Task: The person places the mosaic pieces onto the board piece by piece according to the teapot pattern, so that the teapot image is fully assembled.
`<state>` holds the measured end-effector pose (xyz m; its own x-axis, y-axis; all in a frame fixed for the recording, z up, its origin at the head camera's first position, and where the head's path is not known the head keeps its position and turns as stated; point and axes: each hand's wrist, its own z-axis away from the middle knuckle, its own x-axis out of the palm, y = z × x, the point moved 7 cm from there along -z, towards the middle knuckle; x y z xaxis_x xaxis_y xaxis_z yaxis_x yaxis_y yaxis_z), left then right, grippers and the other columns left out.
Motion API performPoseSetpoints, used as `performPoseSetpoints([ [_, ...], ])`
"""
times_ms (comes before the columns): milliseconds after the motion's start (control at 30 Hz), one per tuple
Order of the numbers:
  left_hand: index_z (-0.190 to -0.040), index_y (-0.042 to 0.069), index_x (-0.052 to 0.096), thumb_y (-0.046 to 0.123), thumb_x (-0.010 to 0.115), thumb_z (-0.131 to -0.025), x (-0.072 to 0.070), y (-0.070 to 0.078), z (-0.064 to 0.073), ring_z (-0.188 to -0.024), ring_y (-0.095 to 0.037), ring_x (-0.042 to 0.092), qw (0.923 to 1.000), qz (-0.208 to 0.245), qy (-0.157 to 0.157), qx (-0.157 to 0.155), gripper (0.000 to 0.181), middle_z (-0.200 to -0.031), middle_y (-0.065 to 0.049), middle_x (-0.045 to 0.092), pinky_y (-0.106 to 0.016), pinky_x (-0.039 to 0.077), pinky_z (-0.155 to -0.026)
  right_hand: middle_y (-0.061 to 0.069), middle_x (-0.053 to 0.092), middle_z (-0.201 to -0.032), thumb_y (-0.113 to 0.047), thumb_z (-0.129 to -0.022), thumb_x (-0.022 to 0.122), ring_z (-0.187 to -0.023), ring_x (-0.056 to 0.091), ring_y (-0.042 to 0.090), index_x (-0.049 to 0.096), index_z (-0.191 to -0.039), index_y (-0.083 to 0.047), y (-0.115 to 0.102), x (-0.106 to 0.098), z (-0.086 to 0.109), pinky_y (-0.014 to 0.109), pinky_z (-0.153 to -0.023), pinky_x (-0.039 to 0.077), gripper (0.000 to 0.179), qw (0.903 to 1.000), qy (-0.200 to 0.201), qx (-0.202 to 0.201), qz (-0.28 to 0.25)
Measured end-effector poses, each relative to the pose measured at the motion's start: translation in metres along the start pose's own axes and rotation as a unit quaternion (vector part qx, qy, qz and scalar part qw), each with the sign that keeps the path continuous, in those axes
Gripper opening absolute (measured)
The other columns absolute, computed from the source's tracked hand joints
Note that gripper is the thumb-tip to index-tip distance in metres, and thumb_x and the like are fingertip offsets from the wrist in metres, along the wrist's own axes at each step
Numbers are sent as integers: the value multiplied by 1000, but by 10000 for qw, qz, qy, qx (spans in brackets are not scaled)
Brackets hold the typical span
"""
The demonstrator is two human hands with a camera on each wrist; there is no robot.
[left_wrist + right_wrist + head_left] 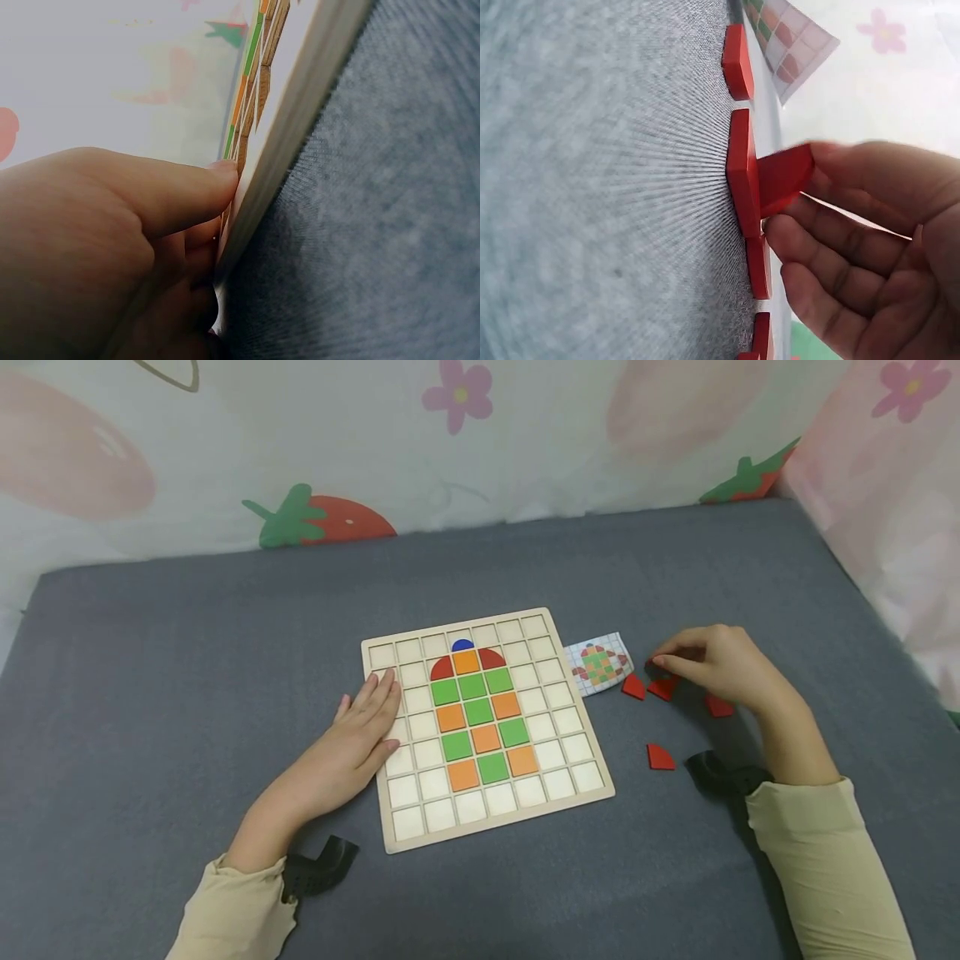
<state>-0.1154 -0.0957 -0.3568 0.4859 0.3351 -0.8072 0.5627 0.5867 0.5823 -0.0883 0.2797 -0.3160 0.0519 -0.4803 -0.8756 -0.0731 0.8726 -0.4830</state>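
A wooden grid board [530, 791] lies tilted on the grey cloth, with green and orange square tiles, two dark red quarter-circle tiles [491, 658] and a blue half-circle tile [462, 645] in its cells. My left hand [347, 752] rests along the board's left edge, fingers straight; in the left wrist view the thumb [199, 195] touches the rim. To the right, my right hand [731, 670] pinches a red quarter-circle tile [786, 178] between thumb and fingers, tilted up beside other red tiles. In the head view the fingers mostly hide that tile.
Several loose red tiles [661, 757] lie on the cloth around the right hand. A small pattern card [600, 664] sits against the board's right edge. Black wrist straps [322, 866] show at both cuffs. A fruit-print curtain [540, 452] hangs behind the table.
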Motion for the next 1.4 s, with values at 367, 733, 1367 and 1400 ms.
performPoseSetpoints([
  [367, -148, -5, 16, 14, 44, -100, 3, 3, -1, -143, -30, -3, 10000, 85, 42, 18, 58, -156, -17, 4, -57, 4, -110, 15, 70, -89, -10, -89, 64, -71, 62, 17, 70, -104, -1, 14, -9, 1, 27, -61, 47, 18, 9978, 238, 588, -165],
  [733, -148, -5, 17, 12, 45, -100, 6, 10, -7, -143, -30, -3, 9999, 50, 14, 106, 58, -156, -17, 4, -57, 5, -111, 4, 70, -91, -12, -88, 68, -67, 60, 13, 72, -104, -6, -41, -10, -8, 20, -55, 45, 18, 9878, 325, 340, -1486],
  [1367, -147, -5, 16, 13, 45, -100, 5, 10, -5, -143, -30, -3, 10000, 58, 3, 62, 58, -156, -17, 4, -57, 4, -110, 3, 71, -82, -7, -86, 68, -74, 62, 18, 76, -86, -7, -104, 64, -58, 33, -66, 48, 8, 9945, -927, 130, -471],
  [1400, -147, -6, 16, 13, 45, -100, 5, 9, -5, -143, -30, -3, 10000, 60, 8, 52, 58, -156, -18, 4, -57, 4, -110, 3, 72, -83, -7, -86, 69, -74, 62, 18, 76, -87, -7, -106, 64, -58, 33, -66, 49, 7, 9947, -932, 112, -422],
])
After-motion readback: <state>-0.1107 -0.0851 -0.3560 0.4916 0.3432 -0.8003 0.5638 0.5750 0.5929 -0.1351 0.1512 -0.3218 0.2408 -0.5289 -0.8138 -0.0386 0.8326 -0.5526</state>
